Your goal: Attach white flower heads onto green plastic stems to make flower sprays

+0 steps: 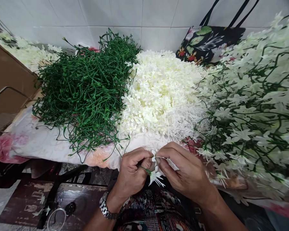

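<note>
Close together at the table's front edge, both my hands are closed on parts of an artificial flower. Between the thumb and fingers of my left hand (133, 170) is a green plastic stem (145, 169), with a white flower (156, 177) with long thin stamens hanging from its tip. Pinched in the fingertips of my right hand (185, 170) is a thin white stamen (161, 157). A small white petal piece (153, 156) sits between the two hands, touching the left fingertips. The rest of the stem is hidden inside my left hand.
Beyond my hands lie a heap of green stems (86, 86), a pile of white petal pieces (159, 86) and loose white stamens (188, 120). Assembled white flowers (255, 106) crowd the right side. A floral bag (209, 43) leans on the tiled wall; a brown box (9, 73) stands left.
</note>
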Demonstrator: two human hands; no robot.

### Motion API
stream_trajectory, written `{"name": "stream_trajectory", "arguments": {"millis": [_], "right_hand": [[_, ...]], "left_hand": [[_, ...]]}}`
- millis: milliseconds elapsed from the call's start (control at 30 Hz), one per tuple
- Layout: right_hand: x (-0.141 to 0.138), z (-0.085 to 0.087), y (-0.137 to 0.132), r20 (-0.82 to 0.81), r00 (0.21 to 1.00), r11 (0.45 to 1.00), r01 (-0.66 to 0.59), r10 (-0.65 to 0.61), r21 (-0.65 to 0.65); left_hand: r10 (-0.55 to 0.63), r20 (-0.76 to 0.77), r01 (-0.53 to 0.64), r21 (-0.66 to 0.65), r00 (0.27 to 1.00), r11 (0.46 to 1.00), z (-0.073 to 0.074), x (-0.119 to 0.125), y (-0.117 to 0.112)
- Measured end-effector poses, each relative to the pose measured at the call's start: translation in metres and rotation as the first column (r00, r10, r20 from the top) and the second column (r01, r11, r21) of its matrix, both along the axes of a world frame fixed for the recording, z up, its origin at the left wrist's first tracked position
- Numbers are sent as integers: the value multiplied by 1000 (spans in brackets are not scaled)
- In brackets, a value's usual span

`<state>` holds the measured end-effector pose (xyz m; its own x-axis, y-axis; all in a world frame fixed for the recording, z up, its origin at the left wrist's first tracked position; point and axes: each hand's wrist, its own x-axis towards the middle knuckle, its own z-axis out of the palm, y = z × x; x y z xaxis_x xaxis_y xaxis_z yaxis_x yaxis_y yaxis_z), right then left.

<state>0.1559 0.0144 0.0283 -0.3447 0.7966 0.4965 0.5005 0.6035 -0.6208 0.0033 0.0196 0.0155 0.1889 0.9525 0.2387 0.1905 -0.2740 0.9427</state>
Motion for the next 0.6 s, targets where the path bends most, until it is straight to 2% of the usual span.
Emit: {"name": "stream_trajectory", "arguments": {"millis": [233, 400, 533, 600], "right_hand": [[-3, -9, 2, 1, 1000, 1000, 11, -11, 26], [12, -6, 2, -21, 999, 993, -30, 28, -118], [23, 2, 1, -59, 998, 990, 24, -33, -138], [21, 5, -1, -61, 998, 985, -6, -5, -171]], "left_hand": [[13, -53, -13, 1, 999, 1000, 0, 1, 0], [-30, 11, 31, -81, 999, 996, 0, -1, 0], [-53, 57, 60, -123, 997, 991, 1, -2, 0], [-79, 46, 84, -126, 996, 988, 2, -1, 0]]}}
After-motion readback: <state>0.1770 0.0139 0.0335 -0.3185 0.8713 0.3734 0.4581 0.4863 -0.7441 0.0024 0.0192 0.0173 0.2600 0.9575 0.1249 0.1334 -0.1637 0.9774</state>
